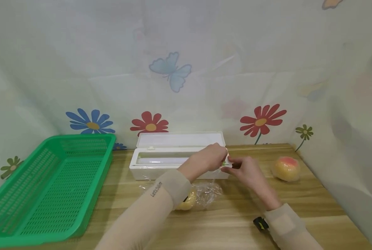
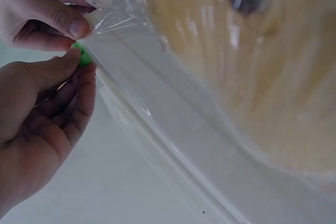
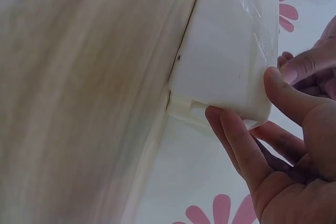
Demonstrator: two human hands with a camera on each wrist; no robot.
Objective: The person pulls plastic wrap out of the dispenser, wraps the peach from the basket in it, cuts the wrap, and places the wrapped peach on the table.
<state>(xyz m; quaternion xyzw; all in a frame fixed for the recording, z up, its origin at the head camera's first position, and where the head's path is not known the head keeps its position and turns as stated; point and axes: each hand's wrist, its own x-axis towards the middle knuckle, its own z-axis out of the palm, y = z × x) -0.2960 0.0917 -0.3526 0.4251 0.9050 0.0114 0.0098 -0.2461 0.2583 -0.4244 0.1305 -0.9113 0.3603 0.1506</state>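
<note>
A white cling film dispenser (image 1: 179, 173) stands on the table with its lid (image 1: 181, 139) tipped up at the back and a roll of film inside. My left hand (image 1: 208, 158) reaches across to its right end; thumb and fingers pinch a small green slider (image 2: 83, 54) on the edge. At the same end, my right hand (image 1: 246, 172) grips the dispenser's corner, thumb on one side and fingers on the other (image 3: 252, 150). Clear film (image 1: 207, 192) hangs from the front and lies crumpled around a yellow fruit (image 1: 187, 201), partly hidden by my left sleeve.
A green plastic basket (image 1: 93, 194) stands on the left of the wooden table (image 1: 229, 225). Toward the right edge sits a film-wrapped peach (image 1: 287, 169). A flower-printed curtain (image 1: 204, 86) hangs close behind the dispenser.
</note>
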